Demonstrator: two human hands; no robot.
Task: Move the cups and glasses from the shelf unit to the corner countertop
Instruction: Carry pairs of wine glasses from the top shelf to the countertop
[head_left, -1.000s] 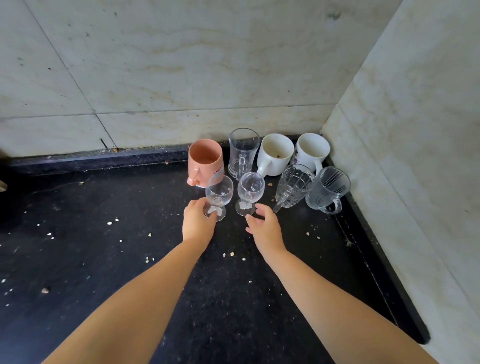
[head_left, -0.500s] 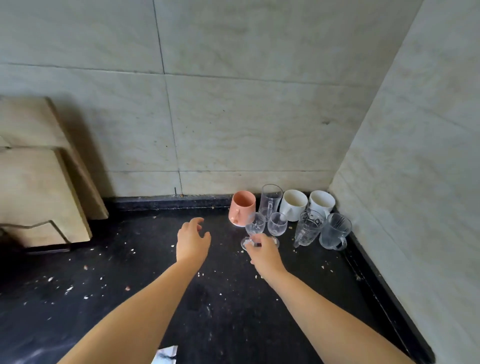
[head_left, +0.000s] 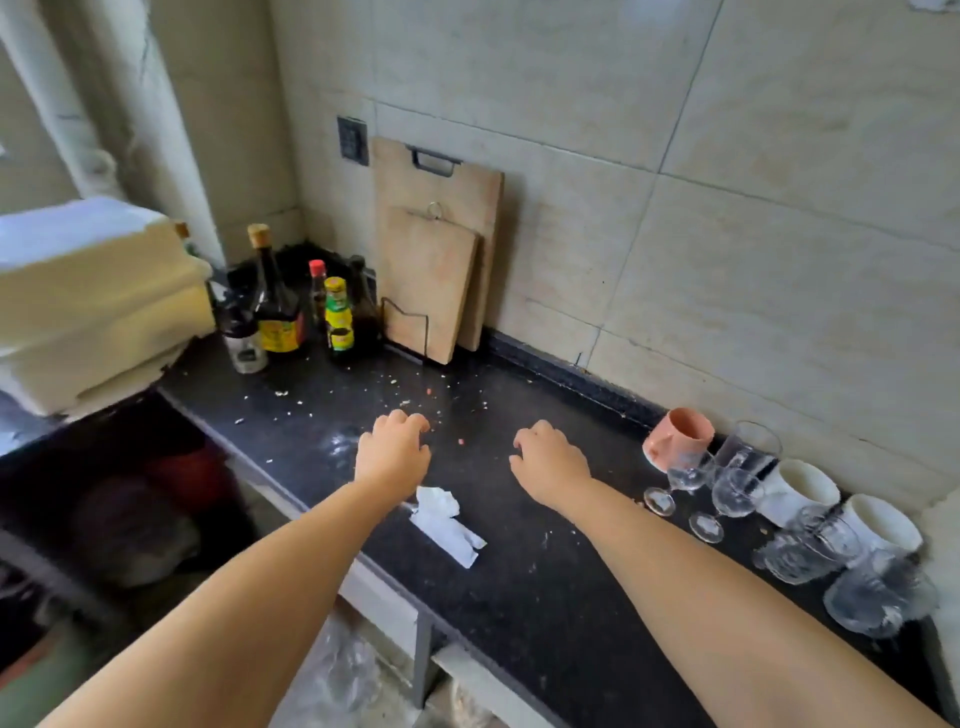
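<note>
A cluster of cups stands in the right corner of the black countertop (head_left: 545, 597): a pink mug (head_left: 675, 437), a tall clear glass (head_left: 748, 448), two small stemmed glasses (head_left: 685, 475) (head_left: 730, 493), two white mugs (head_left: 797, 488) (head_left: 878, 525) and two clear glass mugs (head_left: 810, 551) (head_left: 878, 597). My left hand (head_left: 394, 451) hovers over the counter's middle, fingers loosely curled, holding nothing. My right hand (head_left: 549, 461) is just right of it, also empty, well left of the glasses.
Several sauce bottles (head_left: 283, 312) stand at the back left by two wooden cutting boards (head_left: 431, 270) leaning on the tiled wall. A crumpled white paper (head_left: 444, 522) lies near the front edge. Crumbs dot the counter. A cream appliance (head_left: 88, 306) sits at the left.
Both hands have let go of the two stemmed glasses and drawn back to the left. The view has swung left, so the cups now sit at the right edge.
</note>
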